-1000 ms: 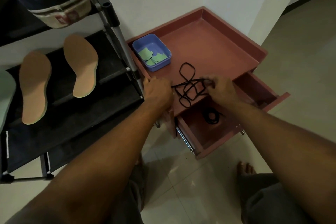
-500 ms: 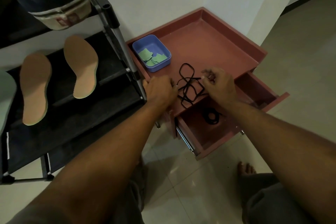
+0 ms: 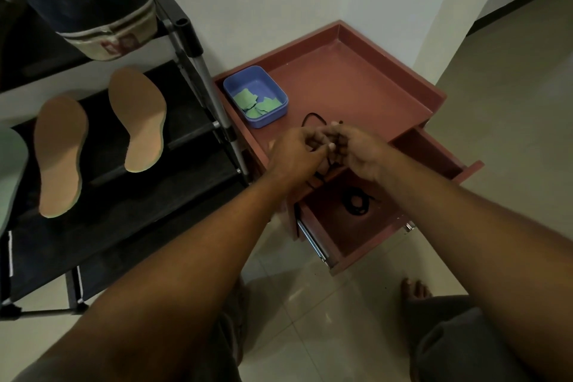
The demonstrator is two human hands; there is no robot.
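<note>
Left hand (image 3: 294,153): we curl our fingers round the black lace (image 3: 311,117), just behind the open drawer (image 3: 336,228).
Right hand (image 3: 361,155): we pinch the same lace, fingers touching the left hand.
Lace: bunched between both hands above the drawer's back edge, with one loop showing beyond them.
Done: one coiled lace (image 3: 358,203) lies inside the drawer.
Left: we judge this lace needs gathering up, then dropping into the drawer.

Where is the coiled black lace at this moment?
In the head view, the coiled black lace lies inside the open drawer of the red cabinet, right of centre, just below the right hand in the picture and untouched by it.
</note>
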